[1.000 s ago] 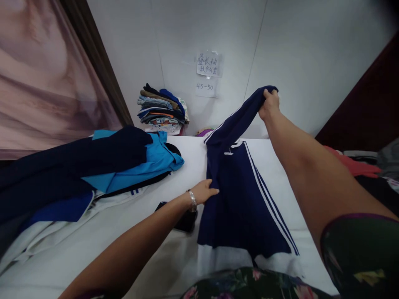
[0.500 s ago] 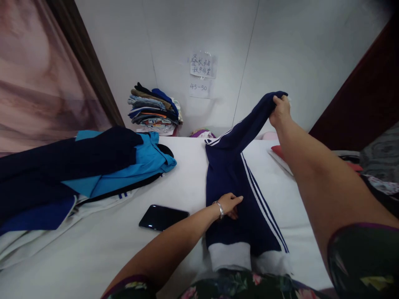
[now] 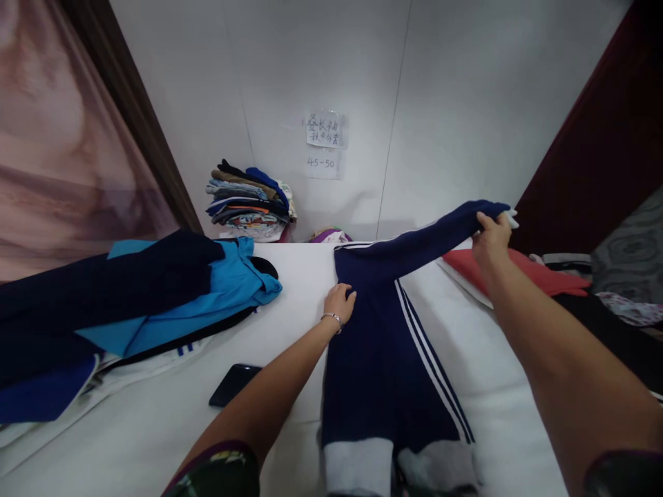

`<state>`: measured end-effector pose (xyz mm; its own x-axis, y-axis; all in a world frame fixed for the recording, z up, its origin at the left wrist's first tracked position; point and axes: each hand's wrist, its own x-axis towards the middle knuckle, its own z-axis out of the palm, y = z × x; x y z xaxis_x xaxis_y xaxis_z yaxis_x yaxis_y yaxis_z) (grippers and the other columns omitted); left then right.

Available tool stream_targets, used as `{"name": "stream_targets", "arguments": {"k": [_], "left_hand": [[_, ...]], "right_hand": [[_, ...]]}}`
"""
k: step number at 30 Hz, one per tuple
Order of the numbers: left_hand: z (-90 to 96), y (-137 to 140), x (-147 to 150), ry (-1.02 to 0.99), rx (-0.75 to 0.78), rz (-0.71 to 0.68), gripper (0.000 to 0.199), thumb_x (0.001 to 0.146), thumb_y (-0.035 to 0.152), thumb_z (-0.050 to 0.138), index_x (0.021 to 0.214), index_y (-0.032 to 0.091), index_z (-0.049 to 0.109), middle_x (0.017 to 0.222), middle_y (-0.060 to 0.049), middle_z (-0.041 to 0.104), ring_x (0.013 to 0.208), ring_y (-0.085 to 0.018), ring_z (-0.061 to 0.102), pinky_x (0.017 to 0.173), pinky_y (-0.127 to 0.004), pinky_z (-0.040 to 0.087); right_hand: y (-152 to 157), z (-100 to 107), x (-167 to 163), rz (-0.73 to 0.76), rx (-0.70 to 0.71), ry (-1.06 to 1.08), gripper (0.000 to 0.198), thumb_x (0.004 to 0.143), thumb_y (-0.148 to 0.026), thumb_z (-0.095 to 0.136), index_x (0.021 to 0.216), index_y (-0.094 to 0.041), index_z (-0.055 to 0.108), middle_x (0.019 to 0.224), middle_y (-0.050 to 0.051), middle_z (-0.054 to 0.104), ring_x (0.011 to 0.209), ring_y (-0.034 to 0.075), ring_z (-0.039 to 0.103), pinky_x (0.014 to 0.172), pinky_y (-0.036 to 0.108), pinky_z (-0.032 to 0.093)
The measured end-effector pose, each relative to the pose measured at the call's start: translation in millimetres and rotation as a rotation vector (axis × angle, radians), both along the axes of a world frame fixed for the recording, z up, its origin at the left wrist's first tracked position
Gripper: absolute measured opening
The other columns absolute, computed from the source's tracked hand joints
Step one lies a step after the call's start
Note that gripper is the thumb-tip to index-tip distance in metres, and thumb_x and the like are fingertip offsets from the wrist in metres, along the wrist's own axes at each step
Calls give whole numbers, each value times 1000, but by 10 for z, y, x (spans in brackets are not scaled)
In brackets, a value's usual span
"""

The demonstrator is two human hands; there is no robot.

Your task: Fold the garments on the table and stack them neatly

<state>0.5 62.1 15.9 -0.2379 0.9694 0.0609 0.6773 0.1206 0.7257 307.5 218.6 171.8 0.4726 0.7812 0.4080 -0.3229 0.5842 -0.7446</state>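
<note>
A navy jacket (image 3: pixel 362 359) with white stripes and pale bottom bands lies lengthwise on the white table, folded narrow. My right hand (image 3: pixel 492 235) grips the end of one sleeve (image 3: pixel 425 245), its white cuff poking out past my fingers. That sleeve stretches out to the right, raised at the cuff end. At the jacket's left edge, near the top, my left hand (image 3: pixel 340 304) rests with fingers bent against the fabric; a silver bracelet circles the wrist. Whether these fingers pinch the cloth is hard to see. A black phone (image 3: pixel 234 385) lies left of the jacket, partly behind my left forearm.
Dark and bright blue clothes (image 3: pixel 155 297) are heaped on the left. A stack of folded clothes (image 3: pixel 251 203) stands at the back by the wall. To the right lie a red garment (image 3: pixel 549 273) and black clothing (image 3: pixel 601 331). Handwritten paper signs (image 3: pixel 326 145) hang on the wall.
My right hand has brought the sleeve end lower and further right, straightening it. My left hand has moved from the middle of the jacket up to its upper left edge.
</note>
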Motion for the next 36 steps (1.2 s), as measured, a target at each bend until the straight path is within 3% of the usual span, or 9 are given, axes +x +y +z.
{"name": "stream_targets", "arguments": {"k": [3, 7, 15, 20, 23, 28, 31, 33, 36], "left_hand": [[-138, 87, 66, 151, -13, -46, 46, 87, 41, 47, 128, 19, 51, 151, -12, 33, 142, -27, 20, 115, -48, 14], [-313, 121, 195, 271, -81, -117, 50, 83, 47, 52, 125, 20, 55, 151, -12, 34, 142, -29, 22, 114, -52, 10], [-136, 361, 2, 310, -84, 14, 52, 90, 47, 38, 133, 18, 47, 150, -12, 36, 138, -22, 33, 112, -40, 24], [-135, 499, -76, 271, -105, 92, 56, 89, 48, 39, 133, 13, 47, 143, -14, 46, 132, -24, 42, 107, -36, 32], [-190, 519, -111, 233, -102, 161, 53, 93, 43, 31, 132, 12, 47, 138, -15, 51, 127, -22, 47, 104, -32, 35], [-205, 556, -300, 176, -153, 273, 46, 93, 28, 23, 118, 16, 60, 125, -13, 62, 117, -22, 56, 96, -32, 41], [-206, 602, -399, 147, -214, 272, 39, 90, 35, 35, 105, 18, 67, 118, -12, 67, 112, -24, 59, 90, -31, 43], [-222, 636, -430, 127, -258, 263, 36, 86, 42, 44, 97, 19, 70, 111, -12, 69, 106, -26, 63, 85, -32, 46], [-265, 677, -452, 96, -305, 271, 36, 81, 48, 50, 91, 19, 71, 104, -13, 71, 98, -29, 66, 78, -35, 47]], "right_hand": [[-86, -388, 292, -67, -66, -24, 21, 59, -16, 63, 74, -23, 50, 76, -5, 57, 71, 13, 59, 58, 23, 50], [-178, -846, 540, -131, -217, -118, 19, 58, -23, 63, 72, -26, 50, 88, 0, 62, 84, 21, 64, 63, 33, 56], [-269, -1072, 754, -117, -311, -191, 17, 62, -30, 60, 77, -30, 52, 100, 4, 66, 92, 26, 66, 65, 38, 58], [-398, -1366, 1055, -35, -764, -678, 15, 62, -29, 63, 61, -24, 49, 58, 3, 59, 58, 25, 64, 50, 40, 54], [-438, -1400, 1119, -120, -837, -1064, 25, 57, -23, 70, 49, -23, 45, 50, 4, 54, 60, 28, 63, 56, 44, 52], [-277, -1122, 447, -314, -438, -1593, 13, 81, -28, 52, 75, -21, 62, 93, 14, 66, 94, 30, 62, 80, 43, 47], [-53, -1052, -296, -110, -260, -1644, 25, 90, -25, 41, 92, -19, 65, 106, 13, 65, 106, 25, 57, 91, 36, 42], [119, -1114, -773, 57, -273, -1653, 28, 91, -24, 41, 105, -20, 64, 118, 10, 63, 113, 22, 54, 96, 32, 39], [356, -1306, -1315, 136, -317, -1678, 29, 90, -29, 47, 114, -21, 62, 123, 9, 61, 116, 22, 52, 95, 31, 40]]}}
